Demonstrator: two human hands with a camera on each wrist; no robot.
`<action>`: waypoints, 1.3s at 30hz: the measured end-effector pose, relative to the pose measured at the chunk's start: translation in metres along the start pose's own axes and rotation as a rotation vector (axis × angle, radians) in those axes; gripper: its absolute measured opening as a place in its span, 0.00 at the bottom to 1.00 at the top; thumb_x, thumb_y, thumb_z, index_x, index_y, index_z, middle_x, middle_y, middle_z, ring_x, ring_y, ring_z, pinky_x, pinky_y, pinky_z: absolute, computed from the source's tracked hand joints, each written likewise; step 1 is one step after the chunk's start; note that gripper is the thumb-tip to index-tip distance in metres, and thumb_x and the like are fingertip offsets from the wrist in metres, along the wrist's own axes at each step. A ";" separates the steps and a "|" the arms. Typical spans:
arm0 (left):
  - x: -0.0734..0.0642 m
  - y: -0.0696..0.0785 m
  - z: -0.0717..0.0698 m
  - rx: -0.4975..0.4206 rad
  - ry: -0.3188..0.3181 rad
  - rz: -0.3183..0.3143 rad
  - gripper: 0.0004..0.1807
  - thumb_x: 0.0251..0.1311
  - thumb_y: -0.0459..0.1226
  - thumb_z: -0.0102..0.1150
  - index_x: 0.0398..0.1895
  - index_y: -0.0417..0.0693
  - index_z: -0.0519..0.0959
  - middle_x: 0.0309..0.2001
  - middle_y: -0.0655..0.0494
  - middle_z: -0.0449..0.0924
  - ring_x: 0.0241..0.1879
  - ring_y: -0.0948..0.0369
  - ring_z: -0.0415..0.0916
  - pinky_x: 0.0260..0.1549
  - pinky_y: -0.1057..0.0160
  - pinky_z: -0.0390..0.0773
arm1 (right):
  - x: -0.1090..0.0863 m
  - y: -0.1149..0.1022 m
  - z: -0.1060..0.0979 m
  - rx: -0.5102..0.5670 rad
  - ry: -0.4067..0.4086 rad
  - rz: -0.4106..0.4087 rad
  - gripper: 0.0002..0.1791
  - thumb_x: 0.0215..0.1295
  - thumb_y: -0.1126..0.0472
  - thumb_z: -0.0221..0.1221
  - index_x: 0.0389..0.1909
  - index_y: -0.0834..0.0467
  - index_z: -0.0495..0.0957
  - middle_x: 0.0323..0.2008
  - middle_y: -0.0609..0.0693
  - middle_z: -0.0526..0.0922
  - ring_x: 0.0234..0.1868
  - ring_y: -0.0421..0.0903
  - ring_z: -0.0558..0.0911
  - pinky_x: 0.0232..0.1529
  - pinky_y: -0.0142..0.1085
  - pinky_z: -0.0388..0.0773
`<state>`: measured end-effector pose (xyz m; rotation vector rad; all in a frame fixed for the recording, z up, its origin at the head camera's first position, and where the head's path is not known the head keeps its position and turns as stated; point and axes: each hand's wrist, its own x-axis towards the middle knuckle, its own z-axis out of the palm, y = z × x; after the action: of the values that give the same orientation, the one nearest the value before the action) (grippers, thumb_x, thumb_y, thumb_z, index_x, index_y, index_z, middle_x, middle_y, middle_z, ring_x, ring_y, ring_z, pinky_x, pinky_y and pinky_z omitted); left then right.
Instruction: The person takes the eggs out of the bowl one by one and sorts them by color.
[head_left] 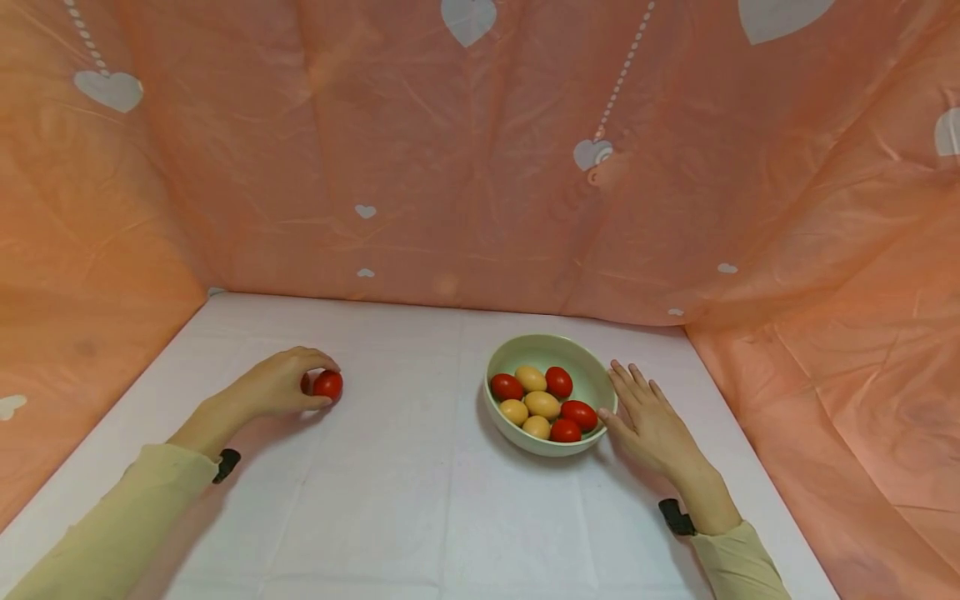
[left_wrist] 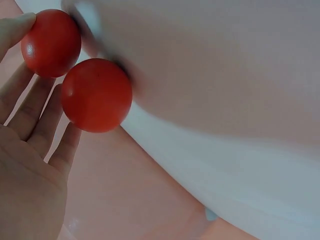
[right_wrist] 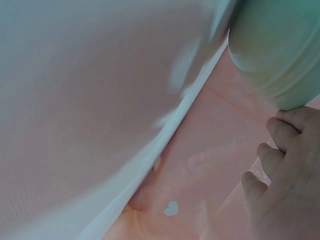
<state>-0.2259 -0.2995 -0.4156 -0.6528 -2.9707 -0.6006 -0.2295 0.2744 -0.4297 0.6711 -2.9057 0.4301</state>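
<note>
On the left of the white table, my left hand [head_left: 288, 383] has thumb and fingers curled about a red egg [head_left: 327, 385]. A second red egg [left_wrist: 97, 95] sits right beside the first in the left wrist view, in front of the fingers; in the head view the hand mostly hides it. The thumb presses on the egg [left_wrist: 51, 43] nearer to it. My right hand [head_left: 651, 423] lies with fingers extended at the right side of a pale green bowl [head_left: 600, 385], fingertips at its rim. In the bowl are several red eggs [head_left: 579, 415] and several yellow eggs [head_left: 542, 406].
A white cloth covers the table [head_left: 390, 492]. Behind it and on both sides hang pink-orange curtains [head_left: 450, 167] with white hearts. The bowl stands right of the table's middle, some way from the left hand.
</note>
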 end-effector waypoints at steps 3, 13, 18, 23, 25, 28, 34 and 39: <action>-0.002 -0.002 0.000 -0.006 0.003 0.001 0.22 0.52 0.36 0.79 0.51 0.44 0.85 0.52 0.45 0.83 0.44 0.52 0.79 0.47 0.47 0.82 | 0.000 0.000 0.000 0.004 0.010 -0.005 0.42 0.78 0.42 0.54 0.80 0.66 0.57 0.81 0.60 0.54 0.81 0.65 0.50 0.77 0.63 0.48; -0.005 -0.008 0.001 0.009 0.007 -0.004 0.23 0.52 0.36 0.78 0.52 0.42 0.84 0.52 0.44 0.83 0.48 0.49 0.78 0.50 0.43 0.82 | 0.000 0.001 0.001 0.002 0.010 -0.006 0.42 0.78 0.42 0.54 0.80 0.65 0.56 0.82 0.60 0.54 0.81 0.65 0.51 0.77 0.64 0.48; -0.006 -0.007 -0.001 0.010 0.011 -0.005 0.23 0.52 0.37 0.78 0.52 0.42 0.84 0.53 0.43 0.83 0.49 0.47 0.78 0.51 0.41 0.81 | 0.000 0.000 0.001 0.002 0.001 0.001 0.42 0.78 0.42 0.54 0.80 0.65 0.56 0.82 0.59 0.53 0.81 0.64 0.50 0.77 0.64 0.47; -0.007 -0.007 -0.001 0.013 0.020 0.008 0.24 0.51 0.36 0.79 0.52 0.42 0.84 0.53 0.42 0.83 0.50 0.46 0.78 0.51 0.42 0.81 | 0.000 0.000 0.000 0.008 -0.003 0.004 0.43 0.78 0.42 0.54 0.80 0.65 0.56 0.82 0.59 0.53 0.81 0.65 0.49 0.77 0.64 0.47; -0.007 -0.007 -0.001 0.009 0.023 0.013 0.24 0.51 0.36 0.79 0.52 0.42 0.84 0.53 0.42 0.83 0.51 0.45 0.78 0.50 0.42 0.82 | 0.000 0.000 0.000 0.008 -0.009 0.007 0.43 0.78 0.42 0.53 0.81 0.64 0.55 0.82 0.59 0.53 0.82 0.64 0.49 0.77 0.64 0.46; -0.007 -0.006 -0.001 0.003 0.021 0.012 0.25 0.51 0.36 0.79 0.53 0.42 0.83 0.54 0.41 0.82 0.52 0.44 0.78 0.51 0.41 0.82 | 0.001 0.001 0.001 0.008 -0.020 0.015 0.43 0.78 0.41 0.53 0.81 0.64 0.55 0.82 0.58 0.52 0.82 0.63 0.48 0.78 0.63 0.46; -0.007 -0.004 -0.001 -0.004 0.009 -0.007 0.25 0.53 0.37 0.78 0.55 0.41 0.83 0.56 0.40 0.81 0.54 0.44 0.77 0.52 0.40 0.81 | 0.001 0.002 0.001 0.006 -0.020 0.011 0.43 0.78 0.41 0.53 0.81 0.64 0.55 0.82 0.58 0.52 0.82 0.64 0.48 0.78 0.63 0.46; -0.005 -0.003 -0.001 -0.013 0.009 -0.013 0.26 0.54 0.38 0.77 0.57 0.41 0.83 0.58 0.40 0.81 0.57 0.43 0.76 0.54 0.40 0.80 | 0.001 0.003 0.002 0.009 -0.014 0.009 0.43 0.78 0.41 0.53 0.81 0.64 0.55 0.82 0.58 0.52 0.82 0.64 0.48 0.78 0.63 0.46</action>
<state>-0.2226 -0.3042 -0.4166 -0.6307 -2.9669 -0.6226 -0.2320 0.2758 -0.4318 0.6658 -2.9226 0.4422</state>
